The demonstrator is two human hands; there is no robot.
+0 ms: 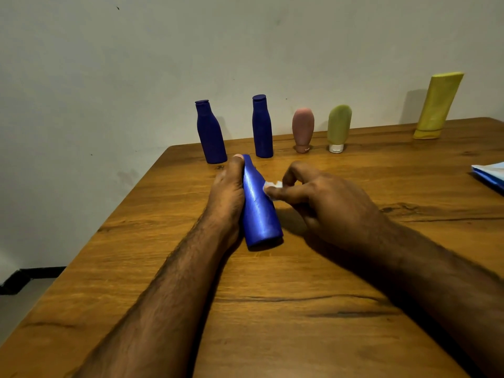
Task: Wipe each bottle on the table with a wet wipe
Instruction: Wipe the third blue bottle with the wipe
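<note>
The left hand point(227, 192) held a blue bottle point(259, 205) tipped toward the camera, its base resting on the tabletop point(300, 309) and its neck pointing away. The thumb lay along the left side up to the neck; the other left fingers were hidden behind the bottle, so how far they wrapped could not be told. The right hand point(321, 197) pinched a small white wipe point(272, 186) between thumb and fingertips, pressed against the bottle's right side at about mid-height.

Five more containers stood upright near the wall: two dark blue bottles point(210, 132) point(262, 126), a pink tube point(302, 129), a green tube point(339, 128) and, well apart to the right, a yellow tube point(437, 105). A blue-and-white packet point(491, 175) lay at the right edge.

The wipe was bunched small, so it probably covered little with each stroke and patches could be missed, the far side especially. The bottle looked smooth and would be wet; sideways pressure from the wipe could make it turn or slip in the left hand's grasp. If it slid forward, its neck was near the leftmost standing bottle and could knock it over.
</note>
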